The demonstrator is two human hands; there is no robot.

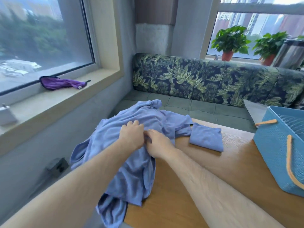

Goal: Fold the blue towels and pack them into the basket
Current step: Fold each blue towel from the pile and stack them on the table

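Grip on crumpled blue cloth towel heap (134, 170): left hand (131, 134) clutching, right hand (158, 144) pinching, likely freeing one; folded blue towel (206, 139) waiting rightward, toward blue plastic basket (276, 155).

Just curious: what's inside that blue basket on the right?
Only bare mesh shows inside the basket; no towel is visible. Its near wall and the picture's edge hide the rest.

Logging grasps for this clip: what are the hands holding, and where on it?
The left hand and right hand both pinch the blue towel heap at a bunched fold near its middle.
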